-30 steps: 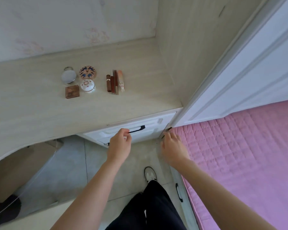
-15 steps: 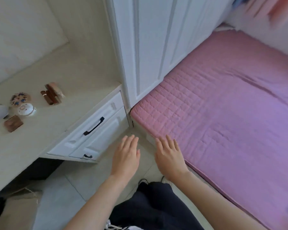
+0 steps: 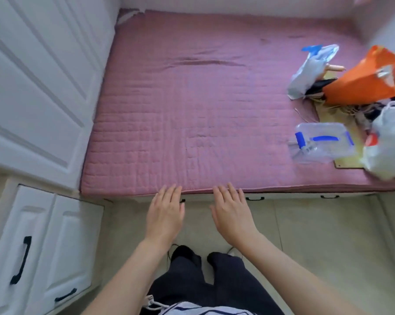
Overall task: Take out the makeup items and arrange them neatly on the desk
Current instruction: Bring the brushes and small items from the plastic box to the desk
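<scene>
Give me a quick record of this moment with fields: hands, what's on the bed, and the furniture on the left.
left hand: open, fingers straight, holding nothing
right hand: open, fingers straight, holding nothing
bed: pink quilted mattress
on the bed, right side: clear plastic box with blue handle, orange bag, white plastic bag
left side: white drawers with black handles
makeup items: none in view

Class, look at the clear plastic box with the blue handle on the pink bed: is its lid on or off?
On. The clear plastic box has its lid in place, blue handle lying flat across the top and blue clips at both ends. Whether they are latched cannot be told.
</scene>
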`<state>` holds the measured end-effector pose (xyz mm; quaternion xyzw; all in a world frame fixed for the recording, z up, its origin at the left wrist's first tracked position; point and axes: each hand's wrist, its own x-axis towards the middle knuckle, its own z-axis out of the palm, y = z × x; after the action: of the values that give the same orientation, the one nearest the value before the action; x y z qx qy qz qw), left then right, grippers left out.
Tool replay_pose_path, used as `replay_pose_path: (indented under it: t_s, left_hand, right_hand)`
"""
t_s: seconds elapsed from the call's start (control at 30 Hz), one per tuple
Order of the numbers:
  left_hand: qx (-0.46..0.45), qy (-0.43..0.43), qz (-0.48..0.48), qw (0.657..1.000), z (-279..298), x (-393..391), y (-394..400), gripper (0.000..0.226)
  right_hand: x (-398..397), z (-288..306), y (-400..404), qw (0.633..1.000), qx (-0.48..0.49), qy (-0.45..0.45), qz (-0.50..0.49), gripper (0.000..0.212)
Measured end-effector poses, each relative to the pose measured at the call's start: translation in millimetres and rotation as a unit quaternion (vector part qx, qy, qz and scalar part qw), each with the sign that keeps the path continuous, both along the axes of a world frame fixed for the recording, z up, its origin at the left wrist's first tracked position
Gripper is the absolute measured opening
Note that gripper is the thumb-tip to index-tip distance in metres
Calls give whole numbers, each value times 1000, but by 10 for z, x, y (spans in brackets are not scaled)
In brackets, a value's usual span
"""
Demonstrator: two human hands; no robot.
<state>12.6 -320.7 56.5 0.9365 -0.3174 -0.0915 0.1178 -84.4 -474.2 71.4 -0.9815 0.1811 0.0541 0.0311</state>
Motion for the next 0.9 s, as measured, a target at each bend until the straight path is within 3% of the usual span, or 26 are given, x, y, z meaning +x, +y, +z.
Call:
replay_pose_path:
  t_s: [0.5,0.9]
  left_hand:
    - [-4,-19,-247,969,-13,-1400,-2438,43]
    - [16,-26,-382,924,-128,-1922,-3926,36]
  right_hand:
    - [-1921,-19,-1714,972,26,-14,-233,56]
    - [-2627,-83,-3029,925,103,-8,-365,53]
